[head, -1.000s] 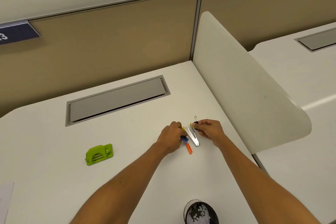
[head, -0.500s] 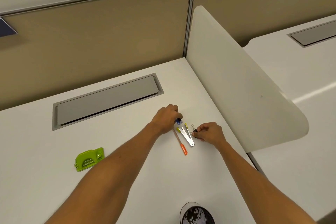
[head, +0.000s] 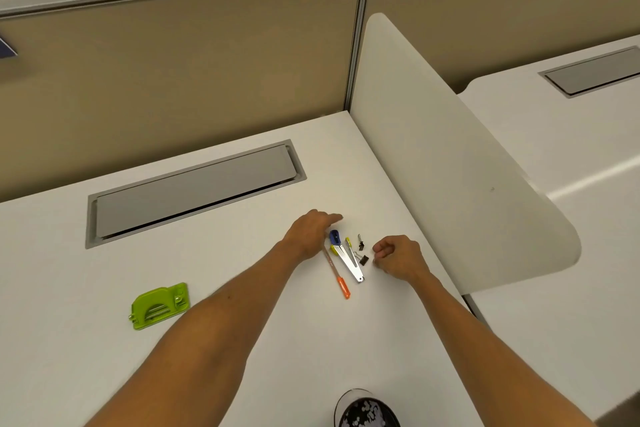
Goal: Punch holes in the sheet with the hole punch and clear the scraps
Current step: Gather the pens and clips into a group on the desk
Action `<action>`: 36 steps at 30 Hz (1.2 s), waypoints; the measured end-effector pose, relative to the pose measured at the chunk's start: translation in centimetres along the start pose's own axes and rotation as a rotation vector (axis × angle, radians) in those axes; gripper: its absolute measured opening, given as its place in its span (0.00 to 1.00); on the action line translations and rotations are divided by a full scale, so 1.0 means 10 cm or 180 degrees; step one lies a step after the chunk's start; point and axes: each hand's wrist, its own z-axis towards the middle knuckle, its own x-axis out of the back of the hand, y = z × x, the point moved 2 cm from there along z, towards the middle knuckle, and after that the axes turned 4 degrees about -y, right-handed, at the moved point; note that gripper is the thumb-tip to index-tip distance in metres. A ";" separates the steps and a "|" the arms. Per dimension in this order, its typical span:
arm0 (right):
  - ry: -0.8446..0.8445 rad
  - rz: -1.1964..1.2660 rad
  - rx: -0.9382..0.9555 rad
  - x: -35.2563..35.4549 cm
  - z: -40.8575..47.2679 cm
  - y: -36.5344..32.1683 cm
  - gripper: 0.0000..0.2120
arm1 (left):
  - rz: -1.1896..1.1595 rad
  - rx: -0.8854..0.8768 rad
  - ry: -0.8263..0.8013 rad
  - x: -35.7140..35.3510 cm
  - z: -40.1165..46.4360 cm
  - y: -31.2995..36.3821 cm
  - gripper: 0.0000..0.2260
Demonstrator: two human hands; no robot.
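The green hole punch lies on the white desk at the left, well apart from both hands. No sheet is in view. My left hand rests on the desk with its fingers stretched out, just left of a small blue item. My right hand hovers low over the desk with its fingers curled, and I see nothing in it. Between the hands lie a silver metal tool, an orange-capped pen and two black binder clips.
A grey cable hatch is set into the desk at the back. A white curved divider borders the desk on the right. A round container with a black-and-white speckled inside sits at the near edge.
My left hand has let go of the blue item and spread out beside it. My right hand has released the binder clip and drawn back to the right.
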 end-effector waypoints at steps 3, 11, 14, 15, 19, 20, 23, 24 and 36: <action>0.0106 0.0033 0.0048 0.01 -0.01 0.01 0.10 | -0.0173 0.0181 0.0218 0.04 -0.11 -0.07 0.26; 0.0140 -0.0667 0.0826 -0.09 -0.10 -0.19 0.19 | -0.0155 0.0393 0.0440 0.09 -0.48 -0.24 0.25; 0.0114 -0.0594 0.0792 -0.14 -0.10 -0.21 0.15 | -0.0149 0.0435 0.0476 0.09 -0.57 -0.26 0.25; 0.0143 -0.0533 0.0764 -0.15 -0.09 -0.20 0.15 | -0.0137 0.0442 0.0485 0.09 -0.59 -0.26 0.25; 0.0353 -0.0332 0.0658 -0.11 -0.07 -0.16 0.17 | -0.0116 0.0460 0.0447 0.08 -0.63 -0.19 0.25; 0.0372 -0.0333 0.0645 -0.11 -0.06 -0.14 0.18 | -0.0123 0.0446 0.0430 0.08 -0.62 -0.16 0.26; 0.0394 -0.0329 0.0639 -0.07 -0.06 -0.11 0.21 | -0.0107 0.0371 0.0383 0.08 -0.60 -0.06 0.26; 0.0389 -0.0322 0.0639 -0.07 -0.06 -0.11 0.21 | -0.0074 0.0346 0.0370 0.08 -0.60 -0.03 0.26; 0.0266 -0.1070 0.1149 -0.10 -0.33 -0.42 0.20 | 0.0543 0.0276 0.0234 0.16 -1.03 -0.05 0.22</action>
